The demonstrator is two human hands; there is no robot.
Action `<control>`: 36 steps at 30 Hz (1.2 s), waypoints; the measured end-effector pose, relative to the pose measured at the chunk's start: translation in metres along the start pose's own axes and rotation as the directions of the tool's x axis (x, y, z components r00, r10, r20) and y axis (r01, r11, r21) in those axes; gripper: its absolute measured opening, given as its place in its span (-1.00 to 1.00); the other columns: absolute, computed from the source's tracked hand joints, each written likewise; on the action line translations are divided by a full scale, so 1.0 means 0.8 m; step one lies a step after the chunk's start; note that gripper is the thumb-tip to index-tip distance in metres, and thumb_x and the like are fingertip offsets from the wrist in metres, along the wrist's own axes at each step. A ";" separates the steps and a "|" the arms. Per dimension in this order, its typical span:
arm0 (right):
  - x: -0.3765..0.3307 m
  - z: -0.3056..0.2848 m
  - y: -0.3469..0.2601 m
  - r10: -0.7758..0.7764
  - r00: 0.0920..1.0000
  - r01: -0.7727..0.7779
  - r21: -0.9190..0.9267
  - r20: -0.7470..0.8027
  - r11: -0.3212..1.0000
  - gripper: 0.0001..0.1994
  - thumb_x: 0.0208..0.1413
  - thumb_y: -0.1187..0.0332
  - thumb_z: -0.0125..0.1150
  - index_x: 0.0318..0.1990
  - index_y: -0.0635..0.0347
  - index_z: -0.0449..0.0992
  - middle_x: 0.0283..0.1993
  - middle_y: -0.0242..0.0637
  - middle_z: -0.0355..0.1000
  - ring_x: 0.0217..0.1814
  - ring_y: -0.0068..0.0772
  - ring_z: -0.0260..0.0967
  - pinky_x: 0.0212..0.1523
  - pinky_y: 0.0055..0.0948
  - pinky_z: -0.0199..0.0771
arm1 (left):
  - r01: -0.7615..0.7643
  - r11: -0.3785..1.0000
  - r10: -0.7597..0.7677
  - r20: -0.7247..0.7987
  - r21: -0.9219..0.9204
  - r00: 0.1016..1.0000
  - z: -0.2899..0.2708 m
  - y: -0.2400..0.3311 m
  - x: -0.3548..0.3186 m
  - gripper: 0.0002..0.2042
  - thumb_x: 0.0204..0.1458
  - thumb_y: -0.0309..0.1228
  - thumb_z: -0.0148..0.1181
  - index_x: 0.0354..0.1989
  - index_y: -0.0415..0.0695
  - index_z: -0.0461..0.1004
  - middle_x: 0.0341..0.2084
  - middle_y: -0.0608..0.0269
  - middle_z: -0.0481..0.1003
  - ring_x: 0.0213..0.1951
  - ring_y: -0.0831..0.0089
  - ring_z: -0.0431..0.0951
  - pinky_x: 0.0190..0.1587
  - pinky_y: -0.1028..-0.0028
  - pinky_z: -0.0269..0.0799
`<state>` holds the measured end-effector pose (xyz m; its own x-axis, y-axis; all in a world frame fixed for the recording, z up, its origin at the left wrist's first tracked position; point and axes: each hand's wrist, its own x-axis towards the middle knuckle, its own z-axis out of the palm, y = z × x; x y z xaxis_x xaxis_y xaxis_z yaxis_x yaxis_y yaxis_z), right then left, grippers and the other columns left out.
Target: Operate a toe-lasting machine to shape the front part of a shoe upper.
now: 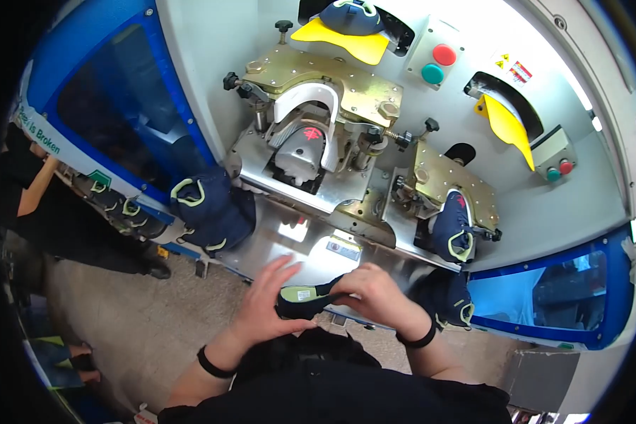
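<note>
A dark navy shoe upper [311, 309] with a pale green lining and a small white label inside is in front of my body. My right hand [378, 293] pinches its right end between thumb and fingers. Around the upper's left end is my left hand [261, 304], with fingers spread and raised and the thumb stretched along the near side. Whether the left palm presses on the upper is hard to tell. Beyond my hands, a metal shoe mould [298, 157] with a red mark sits under a white curved pad. At the right station, a navy shoe upper [454, 225] is on the mould.
Navy uppers lie piled at the machine's left [212, 208] and right [442, 297]. Another upper [351, 15] rests above a yellow guard [343, 41]. Red and green buttons are on a control box [434, 53]. Another person [71, 219] stands at the left.
</note>
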<state>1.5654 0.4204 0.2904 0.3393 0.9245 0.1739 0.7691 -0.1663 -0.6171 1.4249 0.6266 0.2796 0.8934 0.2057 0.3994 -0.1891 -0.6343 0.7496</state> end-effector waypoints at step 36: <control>0.100 0.085 -0.096 0.503 0.713 -0.019 0.703 -0.489 0.711 -0.04 -0.08 0.46 0.47 0.40 0.17 -0.12 0.07 -0.17 0.33 -0.20 -0.52 0.38 -0.34 -0.59 0.50 | 0.504 -0.019 -0.044 0.504 -0.864 0.863 -0.070 -0.105 0.057 -0.30 0.02 -0.25 0.37 0.28 -0.21 0.15 0.12 0.16 0.37 0.16 0.34 0.40 0.21 0.28 0.31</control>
<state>1.4965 0.5307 0.2995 0.8935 0.4074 0.1888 0.1594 0.1052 -0.9816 1.4588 0.7312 0.2648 0.9843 -0.1706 0.0458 0.1017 0.7592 0.6428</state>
